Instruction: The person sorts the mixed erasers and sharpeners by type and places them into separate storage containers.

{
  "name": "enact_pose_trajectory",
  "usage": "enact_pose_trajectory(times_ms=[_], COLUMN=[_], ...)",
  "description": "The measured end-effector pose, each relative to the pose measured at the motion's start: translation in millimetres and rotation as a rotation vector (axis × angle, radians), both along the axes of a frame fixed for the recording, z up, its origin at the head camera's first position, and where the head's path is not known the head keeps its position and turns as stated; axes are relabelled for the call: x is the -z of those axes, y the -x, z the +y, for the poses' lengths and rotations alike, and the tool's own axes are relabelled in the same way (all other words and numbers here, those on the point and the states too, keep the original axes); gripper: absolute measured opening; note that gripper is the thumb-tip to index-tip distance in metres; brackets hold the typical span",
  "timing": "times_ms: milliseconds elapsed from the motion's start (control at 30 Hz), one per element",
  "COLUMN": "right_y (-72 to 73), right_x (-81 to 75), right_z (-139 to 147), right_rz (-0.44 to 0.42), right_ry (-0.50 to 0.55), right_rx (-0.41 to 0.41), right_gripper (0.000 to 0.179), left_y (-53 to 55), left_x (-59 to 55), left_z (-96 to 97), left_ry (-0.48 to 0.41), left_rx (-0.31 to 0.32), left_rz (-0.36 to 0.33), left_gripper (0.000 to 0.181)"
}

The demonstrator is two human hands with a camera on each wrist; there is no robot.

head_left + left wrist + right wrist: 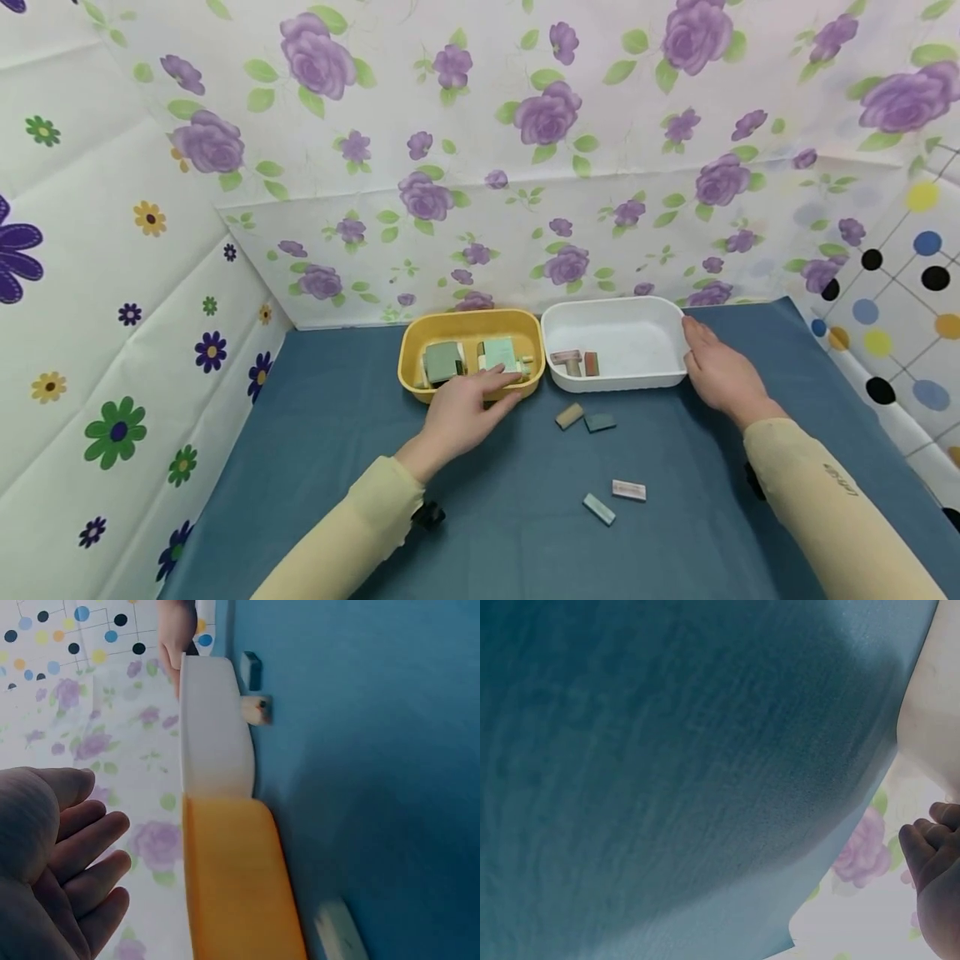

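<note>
My left hand hovers over the front rim of a yellow plastic bin, fingers loosely bent and nothing in the palm, as the left wrist view shows. Inside lie a dark green box-like piece, a mint green one and smaller bits, partly hidden by that hand. Beside it stands a white bin, its left end against the yellow one. Two small pieces lie in its left part, a brownish one and a red-and-green block. My right hand rests with extended fingers against the white bin's right end.
On the blue cloth before the bins lie a tan block and a dark teal block. Closer in are a pale pink block and a pale blue-green block. A flowered sheet hangs right behind the bins.
</note>
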State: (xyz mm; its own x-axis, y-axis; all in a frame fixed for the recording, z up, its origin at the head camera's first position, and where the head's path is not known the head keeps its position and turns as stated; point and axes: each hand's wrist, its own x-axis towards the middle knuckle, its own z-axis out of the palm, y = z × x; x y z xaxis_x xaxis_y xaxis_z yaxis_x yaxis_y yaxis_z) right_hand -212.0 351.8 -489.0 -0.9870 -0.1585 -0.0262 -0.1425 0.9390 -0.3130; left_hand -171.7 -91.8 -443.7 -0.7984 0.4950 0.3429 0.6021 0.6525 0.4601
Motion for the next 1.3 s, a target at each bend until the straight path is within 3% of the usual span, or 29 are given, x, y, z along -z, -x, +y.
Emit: enact_pose_trajectory(times_ms=[267,567,800,900,1167,1300], right_y=[-1.2,0.0,-0.3,-0.1,-0.1,-0.1], right_x=[-2.9,0.0,-0.6,0.4,0.4,1.2], right_z=[-1,0,1,0,-3,-3], right_rz=[0.003,0.001,0.007,0.007,0.018,0.010], right_ry=[0.001,-0.010,-0.006,0.000,-0.004,-0.005], right_rx=[0.010,0.008,0.014,0.010,0.014,0.009], right_gripper=[0.062,0.062,0.063,0.063,0.063,0.062], left_y=[-12.8,-18.7,-24.7,-29.1,-34.4,-32.3], left_x=[8.5,18.0,23.7,28.2,41.6,44.6], left_z=[-38.3,-70.1,-83.8,-89.1,-98.5,-99.7], left_ry=[0.050,0.092,0.071,0.091,0.154,0.196], left_rx=[-0.064,-0.113,-0.093,-0.097,-0.095,-0.111], left_rz=[-0.034,-0.101,-0.042,-0.047,-0.170,-0.174], left_gripper=[0.036,0.038,0.036,0.034,0.039,0.041])
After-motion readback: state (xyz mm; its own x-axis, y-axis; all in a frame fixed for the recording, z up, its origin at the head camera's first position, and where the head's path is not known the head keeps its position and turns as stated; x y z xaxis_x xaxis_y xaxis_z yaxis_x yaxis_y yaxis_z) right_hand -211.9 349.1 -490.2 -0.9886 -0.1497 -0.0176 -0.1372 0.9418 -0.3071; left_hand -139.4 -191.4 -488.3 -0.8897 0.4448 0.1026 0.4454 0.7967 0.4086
